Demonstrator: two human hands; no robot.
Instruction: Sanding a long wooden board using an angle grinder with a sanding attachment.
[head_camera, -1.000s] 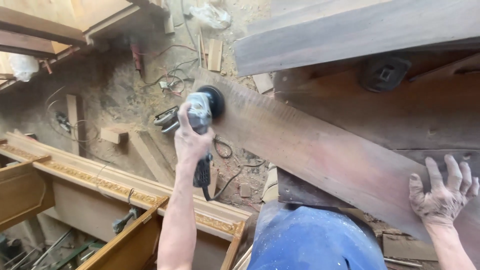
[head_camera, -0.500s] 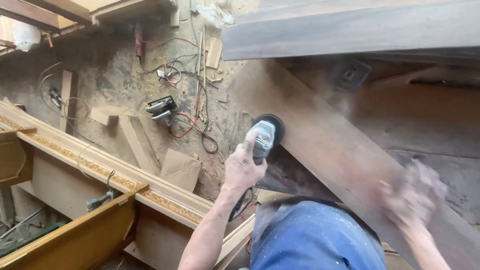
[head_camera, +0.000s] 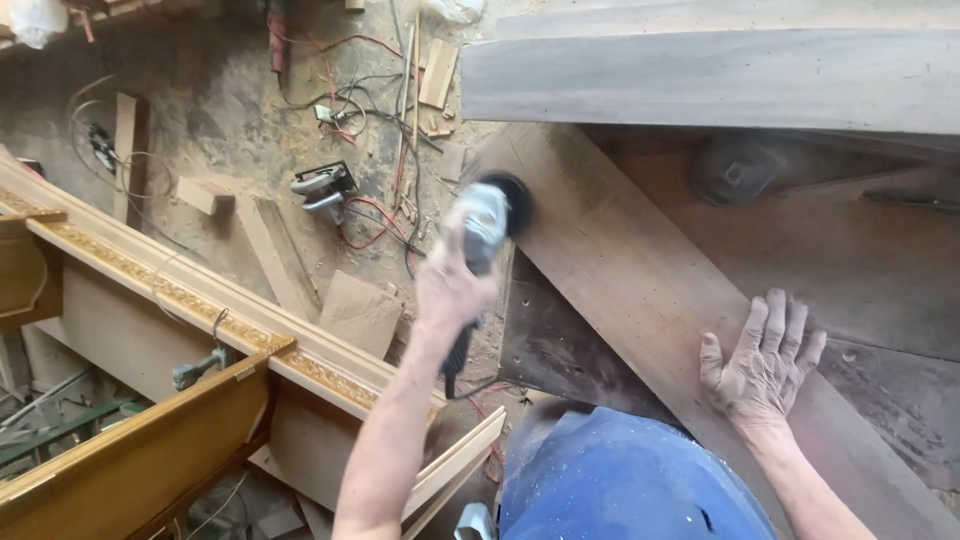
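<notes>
Sanding a long brown wooden plank
The left hand is wrapped around a grey handheld disc sander at the plank's far end; the right hand lies spread flat on the plank

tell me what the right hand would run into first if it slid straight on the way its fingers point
The right hand lies flat on the slanted plank, fingers pointing up the picture. Going on, it would likely leave the plank's edge and meet the darker board behind it; depth there is unclear.
</notes>
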